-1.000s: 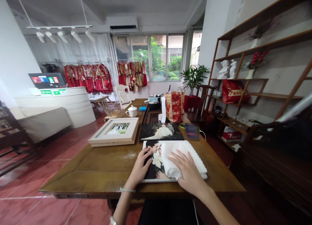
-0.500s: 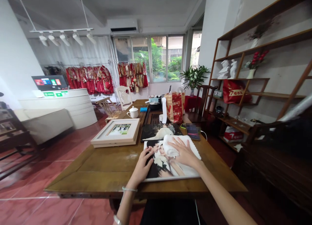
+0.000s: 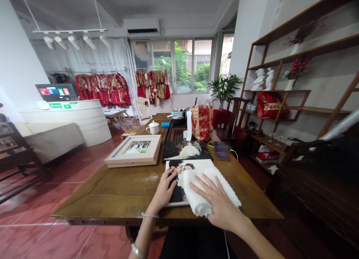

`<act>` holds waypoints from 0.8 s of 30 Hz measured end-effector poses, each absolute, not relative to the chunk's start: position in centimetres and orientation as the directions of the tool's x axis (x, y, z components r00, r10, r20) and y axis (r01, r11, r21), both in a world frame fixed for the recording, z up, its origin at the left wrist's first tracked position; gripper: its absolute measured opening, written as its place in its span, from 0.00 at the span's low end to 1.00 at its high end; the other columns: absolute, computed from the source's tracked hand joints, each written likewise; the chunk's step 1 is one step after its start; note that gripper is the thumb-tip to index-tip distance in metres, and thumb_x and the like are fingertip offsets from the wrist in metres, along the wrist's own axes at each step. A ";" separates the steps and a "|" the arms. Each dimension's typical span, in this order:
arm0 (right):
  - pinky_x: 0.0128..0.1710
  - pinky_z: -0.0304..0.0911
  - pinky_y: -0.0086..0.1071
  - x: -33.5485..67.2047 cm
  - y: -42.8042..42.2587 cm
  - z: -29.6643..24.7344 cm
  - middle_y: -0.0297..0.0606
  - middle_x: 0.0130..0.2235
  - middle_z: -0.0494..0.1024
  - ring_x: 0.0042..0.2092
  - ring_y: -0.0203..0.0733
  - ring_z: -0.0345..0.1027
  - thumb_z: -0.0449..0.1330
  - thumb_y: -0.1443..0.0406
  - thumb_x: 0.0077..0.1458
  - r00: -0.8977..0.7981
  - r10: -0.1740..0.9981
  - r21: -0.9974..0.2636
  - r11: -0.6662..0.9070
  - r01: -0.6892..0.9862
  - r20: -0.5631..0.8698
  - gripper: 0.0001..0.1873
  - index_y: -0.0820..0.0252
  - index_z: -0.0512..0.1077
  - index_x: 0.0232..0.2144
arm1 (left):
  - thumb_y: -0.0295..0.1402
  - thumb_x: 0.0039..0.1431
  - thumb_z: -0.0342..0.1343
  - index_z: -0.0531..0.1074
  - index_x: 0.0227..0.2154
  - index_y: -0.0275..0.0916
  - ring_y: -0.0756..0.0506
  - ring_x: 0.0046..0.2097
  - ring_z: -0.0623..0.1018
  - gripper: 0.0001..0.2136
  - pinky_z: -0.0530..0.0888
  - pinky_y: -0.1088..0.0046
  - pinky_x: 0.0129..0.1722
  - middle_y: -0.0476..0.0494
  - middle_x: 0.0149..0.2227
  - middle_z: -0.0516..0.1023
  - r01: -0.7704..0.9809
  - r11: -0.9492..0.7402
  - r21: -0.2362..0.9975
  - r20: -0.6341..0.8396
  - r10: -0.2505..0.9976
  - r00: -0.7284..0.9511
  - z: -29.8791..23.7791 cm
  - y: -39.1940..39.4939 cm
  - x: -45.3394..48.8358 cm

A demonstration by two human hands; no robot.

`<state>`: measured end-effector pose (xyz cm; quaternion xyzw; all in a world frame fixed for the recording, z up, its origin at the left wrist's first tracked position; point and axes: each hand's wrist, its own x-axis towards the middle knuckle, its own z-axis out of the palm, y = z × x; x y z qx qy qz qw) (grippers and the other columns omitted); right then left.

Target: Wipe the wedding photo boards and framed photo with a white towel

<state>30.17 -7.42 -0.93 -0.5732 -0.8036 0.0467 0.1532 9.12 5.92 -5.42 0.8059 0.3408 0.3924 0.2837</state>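
A large wedding photo print [image 3: 179, 169] lies flat at the near edge of a long wooden table [image 3: 120, 193]. My left hand [image 3: 162, 193] rests on the print's left side with fingers spread, holding it down. My right hand [image 3: 220, 204] lies flat, fingers stretched, on a folded white towel [image 3: 209, 188] that covers the print's right and near part. A second, darker photo print [image 3: 186, 150] lies just beyond it.
A pale framed photo [image 3: 134, 149] sits on the table to the left. Farther back stand a white teapot [image 3: 153, 128], a red gift bag [image 3: 201, 122] and a phone [image 3: 222, 151]. A wooden shelf unit [image 3: 280, 90] lines the right wall.
My right hand has drawn the towel back toward me over the print, from its far right corner to the near edge. My left hand has stayed on the print's left side.
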 end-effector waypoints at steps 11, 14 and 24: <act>0.59 0.28 0.56 33.1 3.7 0.9 0.37 0.64 0.50 0.65 0.52 0.36 0.54 0.64 0.49 -0.044 0.992 -0.274 0.075 0.959 0.118 0.34 0.49 0.54 0.60 | 0.32 0.59 0.48 0.68 0.52 0.44 0.42 0.63 0.57 0.17 0.52 0.56 0.62 0.42 0.60 0.61 0.324 -0.615 0.719 0.429 0.759 0.490 -5.2 5.9 8.9; 0.59 0.27 0.57 32.5 4.1 0.8 0.37 0.64 0.50 0.65 0.53 0.35 0.53 0.64 0.49 -0.035 0.992 -0.276 0.067 0.959 0.120 0.35 0.50 0.54 0.60 | 0.32 0.59 0.48 0.67 0.52 0.44 0.42 0.63 0.57 0.17 0.52 0.56 0.62 0.42 0.60 0.61 0.325 -0.617 0.717 0.434 0.760 0.485 -5.1 5.8 8.9; 0.59 0.22 0.56 29.0 -6.2 -0.3 0.30 0.66 0.43 0.66 0.50 0.28 0.52 0.71 0.37 -0.313 0.940 -0.246 0.338 0.909 0.136 0.47 0.43 0.47 0.62 | 0.31 0.59 0.47 0.67 0.52 0.43 0.42 0.64 0.55 0.17 0.51 0.56 0.63 0.41 0.60 0.60 0.360 -0.608 0.707 0.422 0.772 0.475 -5.1 5.6 9.2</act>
